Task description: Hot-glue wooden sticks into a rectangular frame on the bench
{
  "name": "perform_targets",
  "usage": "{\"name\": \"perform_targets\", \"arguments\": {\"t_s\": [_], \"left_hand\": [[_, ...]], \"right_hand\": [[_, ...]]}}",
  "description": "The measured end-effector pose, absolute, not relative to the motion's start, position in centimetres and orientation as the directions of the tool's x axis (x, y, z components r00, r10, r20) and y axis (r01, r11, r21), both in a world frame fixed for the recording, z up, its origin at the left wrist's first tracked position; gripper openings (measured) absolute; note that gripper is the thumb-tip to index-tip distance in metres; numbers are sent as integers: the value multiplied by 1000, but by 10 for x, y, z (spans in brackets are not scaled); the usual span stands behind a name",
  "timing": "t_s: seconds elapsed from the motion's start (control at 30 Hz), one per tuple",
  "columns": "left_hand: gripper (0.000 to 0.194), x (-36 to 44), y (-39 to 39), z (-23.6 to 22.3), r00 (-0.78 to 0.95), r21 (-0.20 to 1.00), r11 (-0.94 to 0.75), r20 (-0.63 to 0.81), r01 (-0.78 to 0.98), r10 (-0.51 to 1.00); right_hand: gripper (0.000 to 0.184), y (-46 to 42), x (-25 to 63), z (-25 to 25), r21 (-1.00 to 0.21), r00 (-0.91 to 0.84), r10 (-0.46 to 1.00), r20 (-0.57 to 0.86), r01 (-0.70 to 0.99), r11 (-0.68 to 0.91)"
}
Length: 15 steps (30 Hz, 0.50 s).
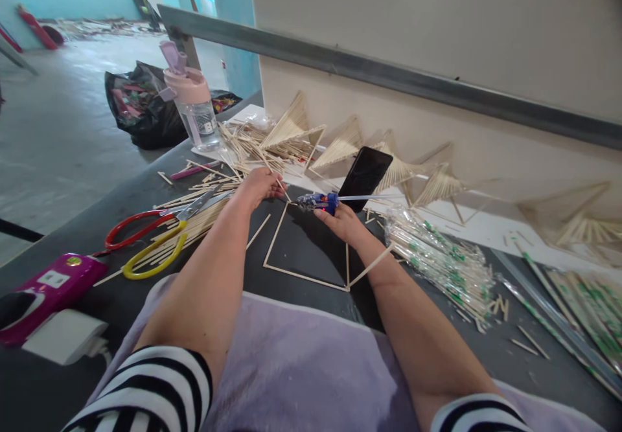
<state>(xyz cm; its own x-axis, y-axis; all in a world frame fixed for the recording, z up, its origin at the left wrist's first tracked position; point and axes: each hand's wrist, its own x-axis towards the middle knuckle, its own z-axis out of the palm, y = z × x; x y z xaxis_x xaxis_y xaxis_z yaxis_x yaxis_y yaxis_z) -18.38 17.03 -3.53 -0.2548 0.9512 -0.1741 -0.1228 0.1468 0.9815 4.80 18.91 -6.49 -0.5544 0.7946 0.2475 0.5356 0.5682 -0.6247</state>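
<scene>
My right hand (346,223) is closed around a blue hot glue gun (321,203), and a clear glue stick (372,197) juts from its back end. The nozzle points left, close to the far left corner of a square frame of thin wooden sticks (306,278) lying on the dark table. Between the fingers of my left hand (262,187) is a wooden stick (276,176), tilted, its lower end at that same corner. Another stick (372,267) slants up from the near right corner. My right hand hides part of the frame's far side.
Scissors (146,241) and loose sticks (194,225) lie left, near a pink device (53,296) and a white adapter (65,336). A bottle (194,108) stands behind. A phone (364,176) leans at the back before fan-shaped stick models (340,144). Bagged sticks (440,263) lie right.
</scene>
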Motion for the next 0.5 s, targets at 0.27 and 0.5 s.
{"name": "perform_targets", "arguments": {"t_s": [0.27,0.5], "left_hand": [[14,-191,171,-35,-255,969,145,-195,-200,947],[13,-190,172,-36,-295,978,112,-161,-176,942]], "right_hand": [[33,191,49,-66,-616,-550,800,240,551,563],[35,188,50,-61,-649,-549,812,199,547,529]]}}
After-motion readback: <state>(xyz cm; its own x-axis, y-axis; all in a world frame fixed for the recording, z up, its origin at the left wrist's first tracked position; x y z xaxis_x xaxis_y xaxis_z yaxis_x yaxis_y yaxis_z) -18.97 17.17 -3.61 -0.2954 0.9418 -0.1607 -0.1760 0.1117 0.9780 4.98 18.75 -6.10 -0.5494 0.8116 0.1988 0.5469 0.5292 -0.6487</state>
